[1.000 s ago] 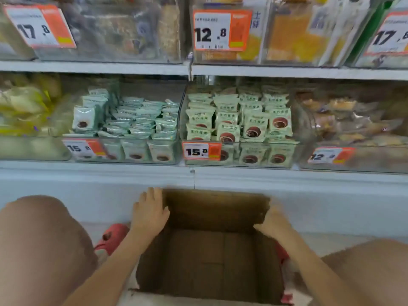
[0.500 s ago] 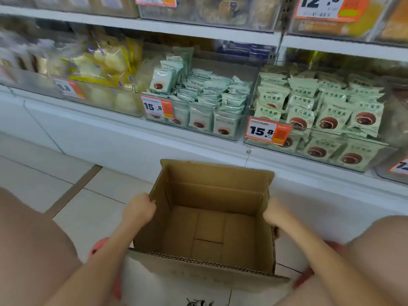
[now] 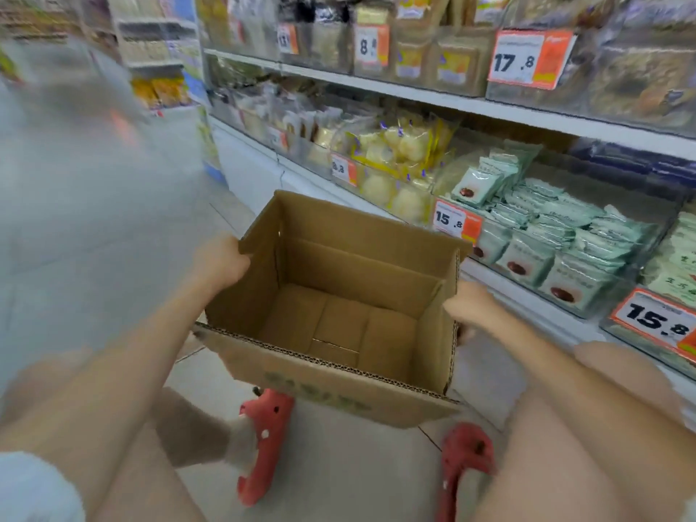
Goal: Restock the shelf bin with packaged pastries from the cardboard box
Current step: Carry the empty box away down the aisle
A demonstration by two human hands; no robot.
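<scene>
Empty cardboard box (image 3: 341,314), lifted clear of the floor just left of the stocked shelf bin (image 3: 557,235), with left hand (image 3: 222,259) and right hand (image 3: 469,308) gripping opposite walls; probable hazard: thin walls buckling, loosening either grip.

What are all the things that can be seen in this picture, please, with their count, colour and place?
cardboard box: one, brown, empty, held above the floor in front of the shelf
pastry packs: many, pale green, in the clear shelf bin at right
yellow bread packs: several, left of the green packs
price tags: several, orange and white, on the bin fronts
shelves: white, two levels in view
shoes: two, red, on the floor under the box
left hand: grips the box's left wall
right hand: grips the box's right wall
</scene>
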